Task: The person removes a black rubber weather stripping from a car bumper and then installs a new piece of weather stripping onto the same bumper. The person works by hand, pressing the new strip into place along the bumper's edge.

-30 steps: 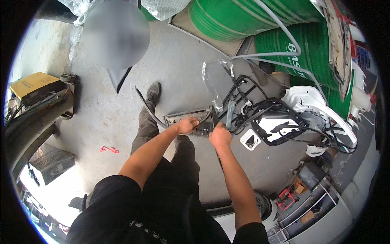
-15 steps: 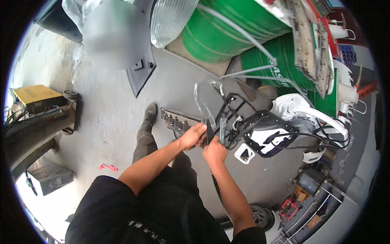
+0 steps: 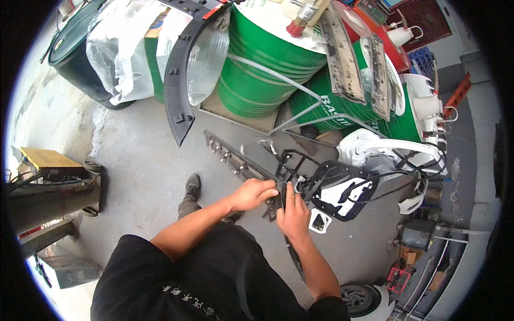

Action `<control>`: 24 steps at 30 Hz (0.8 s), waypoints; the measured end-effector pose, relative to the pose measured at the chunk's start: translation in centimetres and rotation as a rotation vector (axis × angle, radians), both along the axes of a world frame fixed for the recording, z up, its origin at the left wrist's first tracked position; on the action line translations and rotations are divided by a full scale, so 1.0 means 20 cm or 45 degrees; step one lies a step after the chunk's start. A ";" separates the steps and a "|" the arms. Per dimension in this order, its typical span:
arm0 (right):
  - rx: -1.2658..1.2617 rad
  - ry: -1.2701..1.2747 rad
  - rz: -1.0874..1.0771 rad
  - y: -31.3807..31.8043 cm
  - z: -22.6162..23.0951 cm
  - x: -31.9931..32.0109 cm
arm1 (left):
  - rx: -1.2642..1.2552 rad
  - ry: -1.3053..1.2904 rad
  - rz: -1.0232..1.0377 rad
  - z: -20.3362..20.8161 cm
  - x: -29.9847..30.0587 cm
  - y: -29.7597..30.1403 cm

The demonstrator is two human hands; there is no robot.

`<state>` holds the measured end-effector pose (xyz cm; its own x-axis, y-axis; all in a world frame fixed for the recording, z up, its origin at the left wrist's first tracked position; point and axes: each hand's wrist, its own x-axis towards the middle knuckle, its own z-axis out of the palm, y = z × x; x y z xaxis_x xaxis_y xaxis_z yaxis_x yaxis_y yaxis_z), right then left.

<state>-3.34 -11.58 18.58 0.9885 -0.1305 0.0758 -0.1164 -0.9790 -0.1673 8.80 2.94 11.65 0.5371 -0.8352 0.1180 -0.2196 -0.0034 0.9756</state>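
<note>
A long dark trim strip (image 3: 249, 169) with several metal clips along it runs slantwise before me, from the far left to beside my right forearm. My left hand (image 3: 253, 196) is closed on its middle, thumb and fingers pinching the dark edge. Just to the right, my right hand (image 3: 294, 215) grips the same stretch, its index finger pointing forward along the strip. The hands almost touch. What lies beneath the right fingers is hidden, and I cannot make out any small tool there.
Beyond my hands lie a black frame (image 3: 292, 161), a black-and-white panel (image 3: 350, 193) and white plastic parts (image 3: 357, 143) with cables. Green drums (image 3: 251, 80) and a curved grey trim piece (image 3: 174, 96) stand farther off. A lift base (image 3: 59, 195) is at left, a wheel (image 3: 360, 298) at lower right.
My view has shifted, bringing more of the drums in. More of the strip's far part shows. My right index finger is now stretched forward; the grey tool-like piece beside that hand no longer shows clearly.
</note>
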 end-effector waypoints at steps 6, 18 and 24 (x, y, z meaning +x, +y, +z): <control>0.021 0.080 -0.023 -0.03 0.06 -0.20 | 0.029 -0.135 -0.106 0.01 -0.05 0.04; 0.289 0.048 -0.325 -0.04 0.05 -0.29 | 0.010 -0.083 -0.113 -0.03 -0.07 0.01; 0.199 -0.083 -0.559 -0.50 0.22 -0.52 | 0.519 0.398 0.035 -0.26 -0.02 0.44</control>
